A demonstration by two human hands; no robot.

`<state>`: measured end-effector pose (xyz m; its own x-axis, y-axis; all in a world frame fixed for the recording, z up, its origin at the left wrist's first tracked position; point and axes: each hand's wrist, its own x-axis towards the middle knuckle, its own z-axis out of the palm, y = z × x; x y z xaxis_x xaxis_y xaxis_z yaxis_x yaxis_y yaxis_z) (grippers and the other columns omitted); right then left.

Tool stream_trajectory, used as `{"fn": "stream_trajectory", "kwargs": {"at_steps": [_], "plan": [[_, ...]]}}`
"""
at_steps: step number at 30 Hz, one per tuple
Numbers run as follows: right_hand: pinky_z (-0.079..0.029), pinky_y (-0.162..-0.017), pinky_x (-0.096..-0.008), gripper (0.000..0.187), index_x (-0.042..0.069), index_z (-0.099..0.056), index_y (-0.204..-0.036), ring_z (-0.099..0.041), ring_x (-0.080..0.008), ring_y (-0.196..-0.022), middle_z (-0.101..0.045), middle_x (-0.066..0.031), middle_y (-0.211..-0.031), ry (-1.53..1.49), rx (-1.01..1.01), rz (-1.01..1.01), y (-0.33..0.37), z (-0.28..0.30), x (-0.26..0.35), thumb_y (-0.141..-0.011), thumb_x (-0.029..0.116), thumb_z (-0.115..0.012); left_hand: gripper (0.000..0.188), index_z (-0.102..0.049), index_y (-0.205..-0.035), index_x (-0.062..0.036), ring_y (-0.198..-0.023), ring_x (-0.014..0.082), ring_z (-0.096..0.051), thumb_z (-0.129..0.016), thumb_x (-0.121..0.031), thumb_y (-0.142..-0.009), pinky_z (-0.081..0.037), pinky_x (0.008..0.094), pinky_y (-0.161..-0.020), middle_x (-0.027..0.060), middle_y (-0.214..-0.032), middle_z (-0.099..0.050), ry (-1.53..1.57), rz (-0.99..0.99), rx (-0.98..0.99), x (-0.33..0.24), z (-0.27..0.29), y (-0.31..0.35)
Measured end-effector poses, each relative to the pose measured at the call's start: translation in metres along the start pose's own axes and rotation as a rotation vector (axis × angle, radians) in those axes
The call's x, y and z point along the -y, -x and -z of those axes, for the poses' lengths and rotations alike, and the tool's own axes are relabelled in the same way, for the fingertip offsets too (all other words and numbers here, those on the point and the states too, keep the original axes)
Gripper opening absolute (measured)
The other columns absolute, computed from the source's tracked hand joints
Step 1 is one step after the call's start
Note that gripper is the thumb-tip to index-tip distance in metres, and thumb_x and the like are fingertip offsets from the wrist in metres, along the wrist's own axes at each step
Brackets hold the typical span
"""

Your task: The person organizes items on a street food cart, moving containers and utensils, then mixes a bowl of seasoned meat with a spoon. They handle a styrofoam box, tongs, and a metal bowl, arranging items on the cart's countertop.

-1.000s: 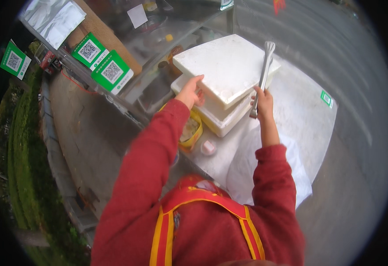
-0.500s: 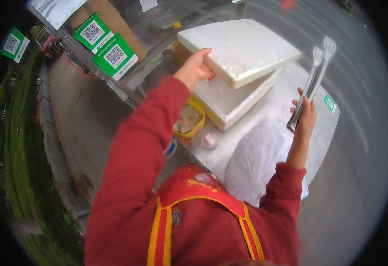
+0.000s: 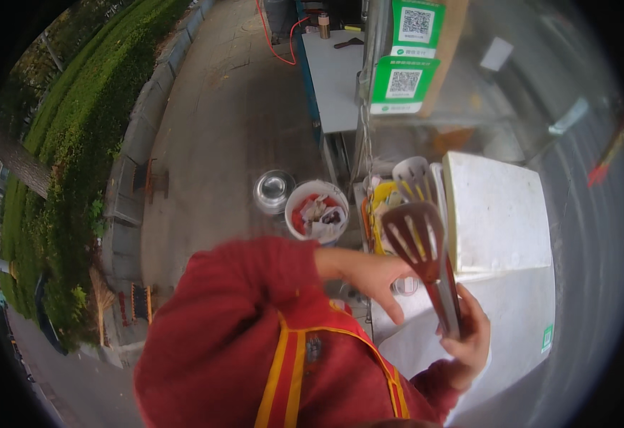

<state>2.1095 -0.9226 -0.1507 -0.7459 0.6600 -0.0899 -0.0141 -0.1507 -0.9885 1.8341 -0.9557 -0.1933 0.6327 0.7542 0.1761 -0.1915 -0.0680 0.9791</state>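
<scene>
My right hand (image 3: pixel 469 328) is closed round the handle end of slotted metal tongs (image 3: pixel 444 299). Their two slotted heads point away from me and stand apart. My left hand (image 3: pixel 372 274) is beside the tongs with its thumb spread from the fingers; nothing shows in it, though its fingertips are partly hidden. A small round clear container (image 3: pixel 405 287) shows just behind that hand. To the right of the tongs sits the white foam box's lid (image 3: pixel 501 214), covering most of the box. A yellow basket (image 3: pixel 383 207) is partly hidden beyond the tongs.
Left of the cart, on the pavement, stand a white bucket (image 3: pixel 290 221) with rubbish inside and a shiny metal bowl (image 3: pixel 274 189). Green code cards (image 3: pixel 404 85) hang from the frame. The white tabletop (image 3: pixel 511 314) extends right. A grey table (image 3: pixel 333 78) is farther off.
My view has turned left. My left hand has let go of the foam lid, which now lies lower on the box, and has come over beside the tongs. The tongs' heads have spread apart.
</scene>
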Motion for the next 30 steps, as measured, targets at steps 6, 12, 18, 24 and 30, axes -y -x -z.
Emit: {"fn": "stream_trajectory", "kwargs": {"at_steps": [6, 12, 18, 24, 30], "plan": [[-0.044, -0.097, -0.0341, 0.081, -0.005, -0.034, -0.139, -0.056, -0.0266, -0.115, -0.052, -0.0196, -0.131, 0.566, 0.045, 0.218, -0.158, -0.155, -0.056, -0.073, 0.012, -0.077, 0.083, -0.027, -0.144, -0.0027, -0.112, 0.0212, -0.056, -0.076, -0.015, -0.079, -0.049, 0.0366, -0.093, 0.0118, -0.119, -0.054, 0.795, -0.085, -0.935, 0.020, 0.053, 0.104], [-0.053, -0.082, -0.0312, 0.074, -0.003, -0.035, -0.141, -0.059, -0.0225, -0.107, -0.047, -0.0170, -0.136, 0.589, 0.116, -0.059, -0.234, -0.192, -0.074, -0.078, 0.004, -0.073, 0.057, -0.044, -0.125, -0.0043, -0.085, 0.0205, -0.062, -0.073, -0.016, -0.077, -0.054, 0.0365, -0.067, 0.0094, -0.099, -0.058, 0.392, 0.319, -1.405, 0.080, 0.277, 0.180], [-0.054, -0.080, -0.0294, 0.063, -0.002, -0.040, -0.138, -0.059, -0.0217, -0.107, -0.046, -0.0142, -0.138, 0.452, -0.088, -0.284, -0.233, -0.190, -0.092, -0.082, -0.002, -0.068, 0.106, -0.007, -0.140, 0.0194, -0.108, 0.0409, -0.054, -0.071, -0.020, -0.065, -0.049, 0.0409, -0.088, 0.0378, -0.119, -0.046, -0.655, 0.525, -1.485, 0.137, 0.447, 0.126], [-0.053, -0.083, -0.0301, 0.055, 0.000, -0.046, -0.135, -0.061, -0.0202, -0.106, -0.054, -0.0119, -0.131, 0.411, -0.328, -0.376, -0.175, -0.194, -0.087, -0.085, 0.005, -0.068, 0.096, -0.021, -0.134, 0.0233, -0.099, 0.0393, -0.056, -0.068, -0.031, -0.070, -0.052, 0.0444, -0.080, 0.0326, -0.117, -0.048, -0.931, 0.932, -1.354, 0.191, 0.541, 0.071], [-0.054, -0.083, -0.0330, 0.051, 0.002, -0.048, -0.134, -0.063, -0.0210, -0.102, -0.058, -0.0130, -0.126, 0.348, -0.581, -0.478, -0.128, -0.204, -0.087, -0.088, 0.012, -0.067, 0.098, -0.022, -0.144, 0.0078, -0.118, 0.0373, -0.048, -0.067, -0.045, -0.074, -0.046, 0.0521, -0.088, 0.0257, -0.129, -0.046, -1.215, 1.100, -1.238, 0.220, 0.554, 0.062]]}}
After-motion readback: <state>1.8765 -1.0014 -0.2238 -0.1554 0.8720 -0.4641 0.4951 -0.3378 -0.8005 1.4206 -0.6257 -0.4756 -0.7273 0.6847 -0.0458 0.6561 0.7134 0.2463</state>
